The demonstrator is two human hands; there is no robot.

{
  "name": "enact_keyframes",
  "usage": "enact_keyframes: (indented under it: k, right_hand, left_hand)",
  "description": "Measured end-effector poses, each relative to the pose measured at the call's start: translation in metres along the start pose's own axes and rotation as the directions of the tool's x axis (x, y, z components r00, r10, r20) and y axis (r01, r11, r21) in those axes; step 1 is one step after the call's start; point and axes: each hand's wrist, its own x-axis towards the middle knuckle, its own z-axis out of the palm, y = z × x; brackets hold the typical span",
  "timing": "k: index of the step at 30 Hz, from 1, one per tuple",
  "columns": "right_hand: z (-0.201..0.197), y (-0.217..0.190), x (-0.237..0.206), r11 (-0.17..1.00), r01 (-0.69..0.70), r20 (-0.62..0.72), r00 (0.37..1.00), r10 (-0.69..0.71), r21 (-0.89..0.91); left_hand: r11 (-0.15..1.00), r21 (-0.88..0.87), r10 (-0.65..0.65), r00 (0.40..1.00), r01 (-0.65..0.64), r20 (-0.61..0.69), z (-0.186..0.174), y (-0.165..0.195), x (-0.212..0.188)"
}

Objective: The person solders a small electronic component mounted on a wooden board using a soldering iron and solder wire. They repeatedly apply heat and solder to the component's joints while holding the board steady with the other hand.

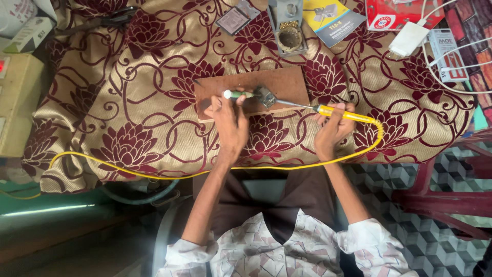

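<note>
A green tool (241, 94) is pinched in the left hand (229, 120), steadying a part (265, 96) on the board (287, 82). The iron (335, 113) is gripped pen-like by the right hand (333, 128), so its tip meets the part.

Soldering iron (328, 110) right of board (287, 82) on table (102, 102).

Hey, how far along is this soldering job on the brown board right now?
Set up: the brown board lies on the flowered cloth, with the grey iron stand behind it. In hand: the left hand steadies a green-handled tool at a small dark part; the right hand aims the yellow soldering iron at it. Whether the joint is finished is too small to tell.
</note>
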Motion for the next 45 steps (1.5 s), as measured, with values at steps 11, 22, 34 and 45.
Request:
enact_keyframes:
  k: [11, 22, 34, 45]
  right_hand:
    - [0.000, -0.007, -0.002, 0.996, -0.008, -0.009, 1.000, 0.009, 0.090]
    - [-0.007, -0.013, 0.000, 0.999, -0.017, 0.046, 0.999, 0.015, 0.038]
    - [-0.005, -0.021, 0.003, 0.999, 0.027, 0.077, 0.997, -0.026, -0.022]
    - [-0.003, -0.016, 0.001, 0.996, -0.008, 0.095, 0.995, 0.017, -0.093]
  left_hand:
    - [0.998, -0.025, -0.060, 0.989, 0.057, -0.137, -0.008, 0.009, -0.002]
    - [0.993, 0.036, -0.110, 0.982, 0.117, -0.153, -0.012, 0.023, 0.000]
    - [0.983, 0.086, -0.148, 0.975, 0.163, -0.165, -0.007, 0.013, 0.000]
    - [0.992, 0.093, -0.079, 0.989, 0.091, -0.124, -0.014, 0.008, -0.004]
